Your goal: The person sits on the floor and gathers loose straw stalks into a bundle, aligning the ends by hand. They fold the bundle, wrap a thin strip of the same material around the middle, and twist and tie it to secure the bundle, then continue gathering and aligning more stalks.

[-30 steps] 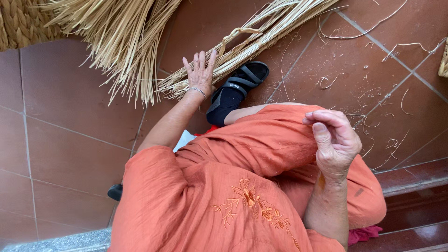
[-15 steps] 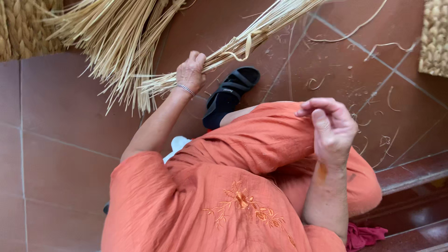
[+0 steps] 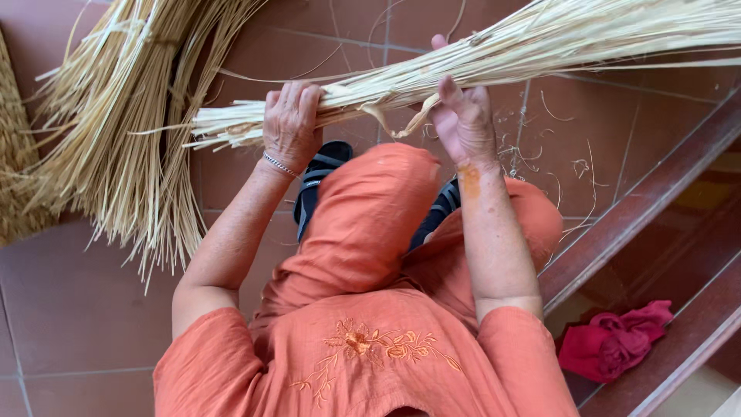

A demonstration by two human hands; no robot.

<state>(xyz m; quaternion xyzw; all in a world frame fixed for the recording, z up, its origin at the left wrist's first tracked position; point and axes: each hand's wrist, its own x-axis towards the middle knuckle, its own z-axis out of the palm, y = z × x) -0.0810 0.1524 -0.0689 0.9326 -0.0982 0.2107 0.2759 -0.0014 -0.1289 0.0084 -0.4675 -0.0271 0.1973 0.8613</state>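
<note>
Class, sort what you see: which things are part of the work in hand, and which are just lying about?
In hand: long bundle of pale straw stalks, gripped by left hand and right hand.

Lying about: loose straw sheaf on the floor; crumpled red cloth; black sandals.

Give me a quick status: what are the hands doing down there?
Left hand and right hand both gripping one straw bundle, held level above the knees. Loose straw pile lies left on tile floor. Nothing blocking.
</note>
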